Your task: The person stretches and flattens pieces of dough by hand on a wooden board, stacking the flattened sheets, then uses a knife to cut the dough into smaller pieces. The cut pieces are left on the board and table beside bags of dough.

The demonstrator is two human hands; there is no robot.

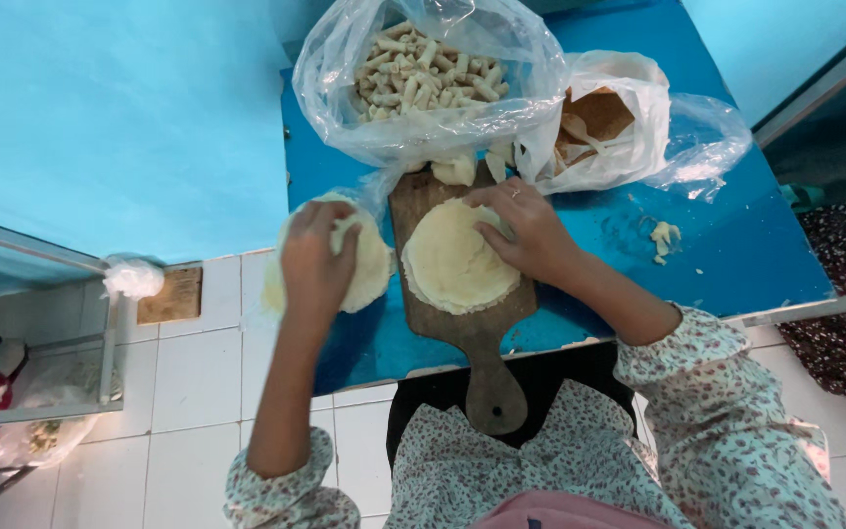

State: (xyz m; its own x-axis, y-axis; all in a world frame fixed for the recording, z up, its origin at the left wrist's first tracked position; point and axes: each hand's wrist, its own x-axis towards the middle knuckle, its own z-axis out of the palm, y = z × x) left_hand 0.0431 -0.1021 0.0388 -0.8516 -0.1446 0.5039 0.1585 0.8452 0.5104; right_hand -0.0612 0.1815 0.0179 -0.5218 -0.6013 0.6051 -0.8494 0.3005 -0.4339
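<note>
Hands press dough rounds (457, 260) (right one on board (482, 338)).

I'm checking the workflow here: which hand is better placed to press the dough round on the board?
Right hand: its fingers already rest on the dough round on the wooden board; the left hand is on the dough stack.
</note>
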